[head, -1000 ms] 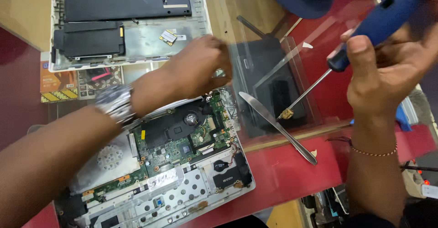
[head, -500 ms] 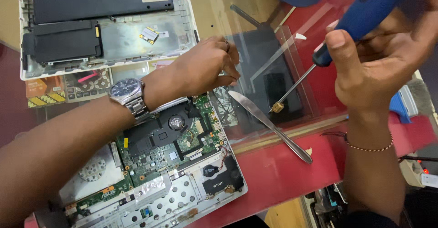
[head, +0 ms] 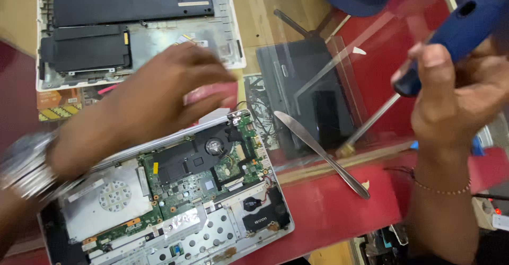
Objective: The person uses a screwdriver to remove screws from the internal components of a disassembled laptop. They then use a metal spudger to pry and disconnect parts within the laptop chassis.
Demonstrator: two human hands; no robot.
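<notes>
Your right fingers [head: 424, 68] are wrapped tight round the blue handle of the screwdriver [head: 456, 26], thumb pressed on top; its metal shaft slants down and left, and the tip sits near the glass-topped edge of the table [head: 339, 212], just beside the flat metal pry tool [head: 318, 151], not on any screw. Your left hand [head: 159, 95] is blurred with motion, so I cannot tell how far its fingers are spread; nothing shows in its grip. Half a second ago that hand was bunched close over the top edge of the opened laptop [head: 175, 201]; now it has swung up and left, and hovers between the laptop and the detached bottom cover [head: 138, 31]. The screwdriver has also lifted higher and further right. To my eye, that reads as your left hand leaving the board while the tool waits off to the side.

The laptop lies open below your left hand, with its green board, round fan and black heat pipe exposed. A small yellow sticker [head: 155, 167] sits on the black plate beside the fan. A pale rectangular label [head: 195, 3] lies on the cover's long black panel. At the cover's lower left corner sits an orange package [head: 58, 106] with yellow-and-black hazard stripes.
</notes>
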